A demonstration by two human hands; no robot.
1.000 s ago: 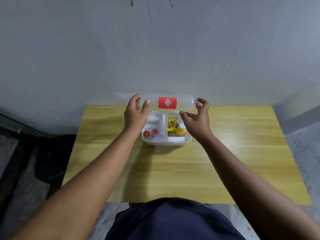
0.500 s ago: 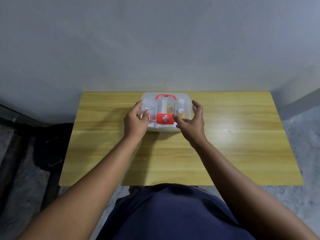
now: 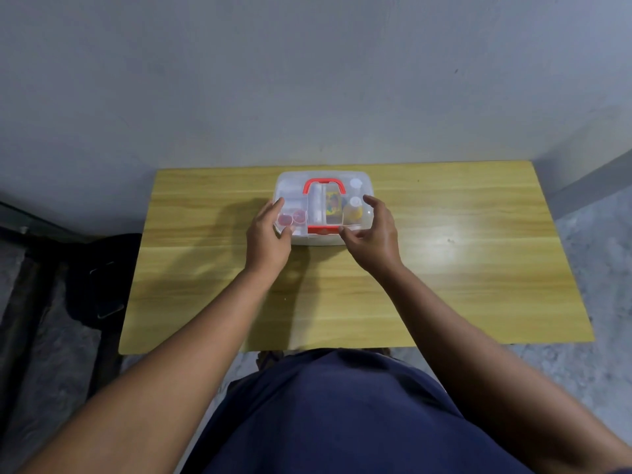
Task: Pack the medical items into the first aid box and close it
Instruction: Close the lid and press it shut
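Note:
The clear plastic first aid box sits at the back middle of the wooden table, its transparent lid down flat. A red handle lies on the lid and a red latch shows at the front edge. Through the lid I see two small red-capped pots, a yellow packet and a yellow bottle. My left hand holds the box's front left corner, fingers on the lid. My right hand holds the front right corner, thumb near the latch.
A grey wall rises right behind the table. A dark bag lies on the floor to the left of the table. My dark blue clothing fills the bottom of the view.
The lid stood upright one second ago; both hands brought it down over the box. It now lies flat, and my hands have settled on the front corners.

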